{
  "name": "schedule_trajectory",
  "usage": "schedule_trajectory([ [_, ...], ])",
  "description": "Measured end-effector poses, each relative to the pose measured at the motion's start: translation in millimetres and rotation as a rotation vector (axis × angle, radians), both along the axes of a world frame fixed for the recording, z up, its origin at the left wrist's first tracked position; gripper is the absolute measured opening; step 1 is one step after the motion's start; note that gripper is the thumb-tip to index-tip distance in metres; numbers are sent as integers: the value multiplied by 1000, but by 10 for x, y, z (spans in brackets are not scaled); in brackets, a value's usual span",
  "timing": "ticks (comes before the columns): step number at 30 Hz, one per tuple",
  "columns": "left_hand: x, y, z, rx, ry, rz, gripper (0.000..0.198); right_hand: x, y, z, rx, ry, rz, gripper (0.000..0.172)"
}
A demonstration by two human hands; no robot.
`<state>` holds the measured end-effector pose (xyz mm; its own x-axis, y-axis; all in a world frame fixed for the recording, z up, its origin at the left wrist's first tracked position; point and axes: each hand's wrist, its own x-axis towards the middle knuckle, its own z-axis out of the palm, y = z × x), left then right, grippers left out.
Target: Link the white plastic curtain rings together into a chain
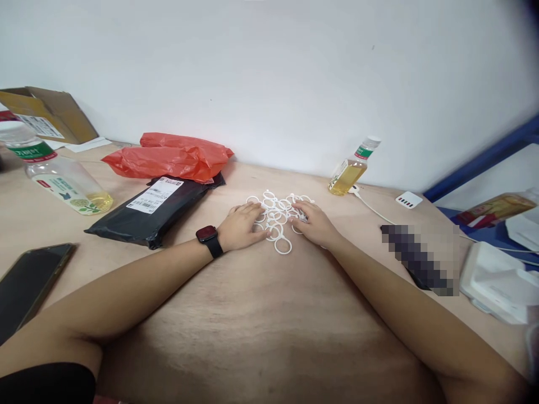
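Observation:
A loose heap of several white rings (278, 216), each with a small knob, lies on the wooden table (269, 314). They look like plastic curtain rings, though the exact kind is hard to tell. From the left, my left hand (242, 227) rests on the heap's edge, palm down, fingers stretched out over some rings. My right hand (314, 224) touches the opposite edge, its fingers spread and slightly bent. Neither hand grips a ring that I can see. One ring (283, 244) sticks out at the near side. A black watch (207, 234) is on my left wrist.
Left of the heap are a black parcel (155, 207), a red plastic bag (168, 157), a bottle (69, 174), a phone (36, 280) and a cardboard box (50, 115). To the right stand another bottle (353, 167), a white charger (408, 200) with cable, and a white container (501, 280).

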<state>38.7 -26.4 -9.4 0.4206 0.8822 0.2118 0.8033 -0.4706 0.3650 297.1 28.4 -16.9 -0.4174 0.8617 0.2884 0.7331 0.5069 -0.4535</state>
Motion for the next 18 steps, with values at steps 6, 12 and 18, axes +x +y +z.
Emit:
schedule_trajectory([
  [6,-7,5,-4,21,4,-7,66,-9,-10,-13,18,-65,21,46],
  [12,-8,7,-4,32,5,-13,65,-4,-3,-20,12,-66,22,48],
  [18,-11,7,-2,35,2,-16,64,-3,-11,-15,20,-63,20,48],
])
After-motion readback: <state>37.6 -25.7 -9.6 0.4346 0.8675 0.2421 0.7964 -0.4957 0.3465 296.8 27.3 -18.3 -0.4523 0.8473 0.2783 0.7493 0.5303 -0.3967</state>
